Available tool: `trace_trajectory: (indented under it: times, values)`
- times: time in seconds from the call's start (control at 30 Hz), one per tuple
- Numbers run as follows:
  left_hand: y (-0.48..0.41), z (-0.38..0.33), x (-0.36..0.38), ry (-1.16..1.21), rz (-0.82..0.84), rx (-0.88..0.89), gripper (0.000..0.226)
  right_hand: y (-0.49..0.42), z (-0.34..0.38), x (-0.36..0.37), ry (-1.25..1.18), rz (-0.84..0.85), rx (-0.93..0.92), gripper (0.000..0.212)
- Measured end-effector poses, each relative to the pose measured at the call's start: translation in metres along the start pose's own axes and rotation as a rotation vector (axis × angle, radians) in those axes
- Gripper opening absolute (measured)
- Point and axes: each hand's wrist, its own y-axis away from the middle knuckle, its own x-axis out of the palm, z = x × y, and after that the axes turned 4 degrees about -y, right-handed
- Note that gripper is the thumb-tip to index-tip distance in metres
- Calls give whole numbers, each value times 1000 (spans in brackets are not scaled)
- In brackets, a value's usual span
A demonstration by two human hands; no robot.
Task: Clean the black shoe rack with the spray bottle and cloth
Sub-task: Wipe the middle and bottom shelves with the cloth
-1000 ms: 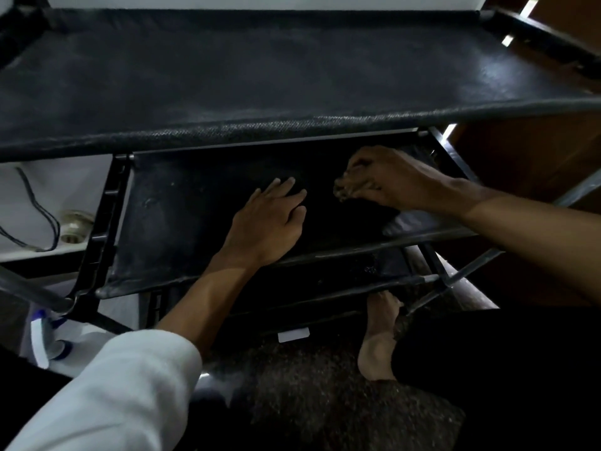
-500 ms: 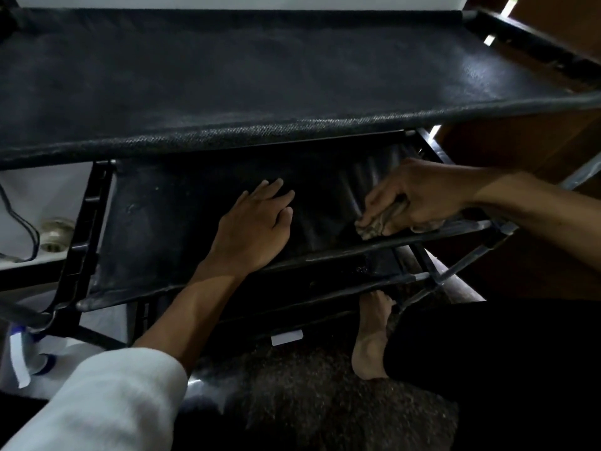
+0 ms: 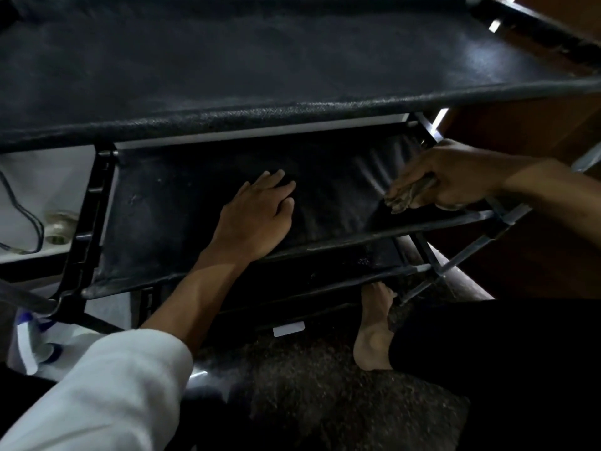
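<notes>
Left fingers (image 3: 276,187): we see them straight and close together, lying flat on black fabric.
Left hand (image 3: 260,216): palm down on the middle shelf (image 3: 162,229), near its centre, holding nothing; the wrist crosses the shelf's front bar.
Left arm: bare forearm running back to a white sleeve (image 3: 107,392) at the lower left.
Right fingers (image 3: 413,177): curled and clamped on a cloth (image 3: 403,200), with the thumb side tucked under.
Right hand (image 3: 455,179): at the right end of the same shelf, just behind the front bar, well apart from the left hand.
Cloth: greyish and bunched up, poking out past the fingertips toward the left. We cannot tell whether it presses on the fabric or sits just above it.
Fabric by the cloth: creased in ridges that fan out behind the right hand.
Shoe rack (image 3: 87,222): black frame with stretched black fabric tiers. The top shelf (image 3: 292,66) fills the upper view and overhangs both hands, and a lower shelf (image 3: 341,262) shows beneath the middle one.
Foot (image 3: 374,333): bare, toes under the lower shelf's front bar at the right, resting on a speckled dark mat (image 3: 325,395).
Left of the rack: we see a dark cable (image 3: 29,216) looping beside a round metal fitting (image 3: 60,227) on a white surface.
</notes>
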Motion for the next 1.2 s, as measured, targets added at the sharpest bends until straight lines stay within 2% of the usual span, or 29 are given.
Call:
trace_trajectory:
  times: [0.2, 0.4, 0.57, 0.73, 0.87, 0.97, 1.1, 1.2]
  values:
    - [2, -2, -2, -14, -10, -11, 45, 14, 16, 16, 22, -34, -98, 39]
    - [2, -5, -2, -13, -14, -20, 45, -15, 65, 40, -70, 7, -329, 35]
    - [8, -7, -12, 9, -167, -64, 43, -59, 102, 52, 51, -15, -565, 24]
    - [29, 29, -38, -38, -214, -141, 42, -109, 144, 65, 94, -55, -669, 15]
    - [61, 69, -54, -155, -240, -241, 42, -147, 177, 76, 127, -106, -672, 21]
    - [80, 83, -61, -138, -275, -297, 44, -174, 198, 81, 119, -132, -640, 26]
    - [89, 89, -64, -125, -349, -311, 47, -205, 215, 82, 66, -133, -516, 23]
    - [88, 90, -66, -36, -378, -343, 53, -218, 228, 82, 44, -130, -543, 16]
